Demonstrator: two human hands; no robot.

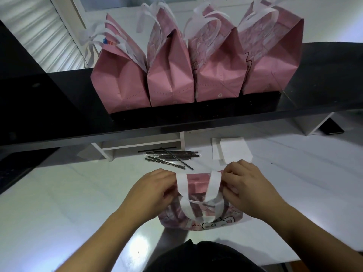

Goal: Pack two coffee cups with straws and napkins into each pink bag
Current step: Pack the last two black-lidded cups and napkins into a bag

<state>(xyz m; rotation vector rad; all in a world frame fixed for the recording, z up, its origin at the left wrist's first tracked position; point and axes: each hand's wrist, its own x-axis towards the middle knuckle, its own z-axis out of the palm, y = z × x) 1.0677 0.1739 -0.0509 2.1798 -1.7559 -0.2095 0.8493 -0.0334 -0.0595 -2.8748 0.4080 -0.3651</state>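
A pink bag [198,216] with white handles and a cartoon print lies on the white table in front of me. My left hand [151,187] grips its left top edge and my right hand [245,183] grips its right top edge, pulling the mouth apart. Black wrapped straws [169,157] lie scattered just beyond the bag. White napkins [231,151] lie to the right of the straws. No coffee cups are in sight.
Several upright pink bags [170,75] with white handles stand in a row on a black shelf [59,118] above the table. A white riser [137,144] sits under the shelf. The white table [59,213] stretches to both sides.
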